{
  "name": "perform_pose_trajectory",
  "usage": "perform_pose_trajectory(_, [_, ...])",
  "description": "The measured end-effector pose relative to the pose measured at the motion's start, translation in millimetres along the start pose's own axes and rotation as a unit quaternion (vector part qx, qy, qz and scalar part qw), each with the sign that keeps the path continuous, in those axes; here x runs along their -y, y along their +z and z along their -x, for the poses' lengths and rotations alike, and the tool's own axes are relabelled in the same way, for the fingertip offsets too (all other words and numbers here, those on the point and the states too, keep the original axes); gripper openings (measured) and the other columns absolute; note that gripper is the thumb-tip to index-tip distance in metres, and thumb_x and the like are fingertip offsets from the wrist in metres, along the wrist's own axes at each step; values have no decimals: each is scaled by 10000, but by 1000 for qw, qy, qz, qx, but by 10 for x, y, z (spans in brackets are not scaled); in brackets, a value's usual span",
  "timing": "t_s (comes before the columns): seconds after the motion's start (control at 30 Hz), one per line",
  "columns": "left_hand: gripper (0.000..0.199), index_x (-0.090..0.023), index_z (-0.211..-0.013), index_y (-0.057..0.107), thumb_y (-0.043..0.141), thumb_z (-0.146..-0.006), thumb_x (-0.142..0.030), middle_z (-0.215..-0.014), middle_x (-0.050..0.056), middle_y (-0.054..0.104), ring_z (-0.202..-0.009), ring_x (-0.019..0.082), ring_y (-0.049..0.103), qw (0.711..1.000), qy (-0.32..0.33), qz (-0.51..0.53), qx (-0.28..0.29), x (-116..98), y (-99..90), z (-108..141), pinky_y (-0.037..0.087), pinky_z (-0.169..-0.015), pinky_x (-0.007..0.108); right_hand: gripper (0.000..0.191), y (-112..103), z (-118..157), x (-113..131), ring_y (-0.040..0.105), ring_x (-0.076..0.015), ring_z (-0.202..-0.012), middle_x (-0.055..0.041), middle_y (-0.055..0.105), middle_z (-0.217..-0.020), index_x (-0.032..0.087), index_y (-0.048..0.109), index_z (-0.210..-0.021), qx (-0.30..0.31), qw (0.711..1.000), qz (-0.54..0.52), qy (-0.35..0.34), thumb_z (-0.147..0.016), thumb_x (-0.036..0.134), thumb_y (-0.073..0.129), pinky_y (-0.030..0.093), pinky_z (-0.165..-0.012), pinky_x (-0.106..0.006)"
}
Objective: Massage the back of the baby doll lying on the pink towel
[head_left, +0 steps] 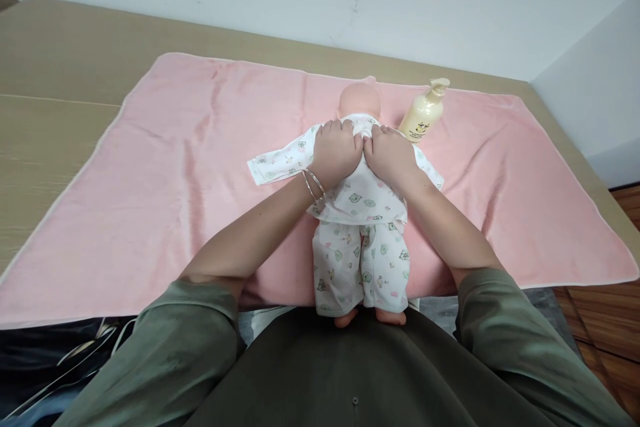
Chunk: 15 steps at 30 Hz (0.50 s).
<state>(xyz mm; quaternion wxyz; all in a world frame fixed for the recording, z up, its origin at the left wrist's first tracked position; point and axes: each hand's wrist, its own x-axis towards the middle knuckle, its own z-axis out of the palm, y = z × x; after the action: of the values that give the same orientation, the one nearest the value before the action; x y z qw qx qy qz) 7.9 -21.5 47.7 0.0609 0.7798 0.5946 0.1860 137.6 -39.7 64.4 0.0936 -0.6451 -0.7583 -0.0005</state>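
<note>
Our left grip and right grip rest palm-down, thumbs near each other, on the doll's upper back; whether they pinch cloth, we cannot tell. Face-down, it lies on a pink blanket over our worktop, near a pump bottle.

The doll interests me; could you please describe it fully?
The doll has a bald, plastic-looking head and bare feet. Its white long-sleeved top and trousers look like printed cloth. It lies on the pink blanket, apparently face down, sleeves spread, feet at the blanket's near edge. The left hand and right hand rest on its upper back.
</note>
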Motion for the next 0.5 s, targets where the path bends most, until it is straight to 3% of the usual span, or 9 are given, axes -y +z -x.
perform_pose_trajectory(0.27, [377, -46, -1228, 633, 374, -1037, -242, -1262, 278, 690, -1265, 395, 614, 1000, -2, -6, -6, -48, -7, 26, 441, -1080, 480, 462, 98, -223, -326, 597, -368, -1331, -225, 625, -1475, 92, 546, -1415, 20, 990, -117, -75, -1079, 361, 376, 478, -1117, -505])
perform_pose_trajectory(0.37, [363, -63, -1187, 654, 385, -1023, -244, -1220, 264, 711, -1213, 387, 641, 1000, 4, -4, -10, 3, 22, -7, 469, -1048, 481, 459, 28, -149, -226, 608, -381, -1322, -256, 650, -1424, 51, 545, -1404, 18, 996, -67, -49, -1092, 321, 343, 470, -1106, -502])
perform_pose_trajectory(0.5, [339, -105, -1144, 675, 401, -1004, -250, -1145, 226, 743, -1122, 367, 672, 1000, 22, 7, -21, 87, 59, -54, 496, -1008, 480, 457, -121, 27, -6, 691, -393, -1164, -274, 724, -1232, 32, 616, -1293, 39, 999, 28, -4, -1110, 312, 305, 515, -970, -464])
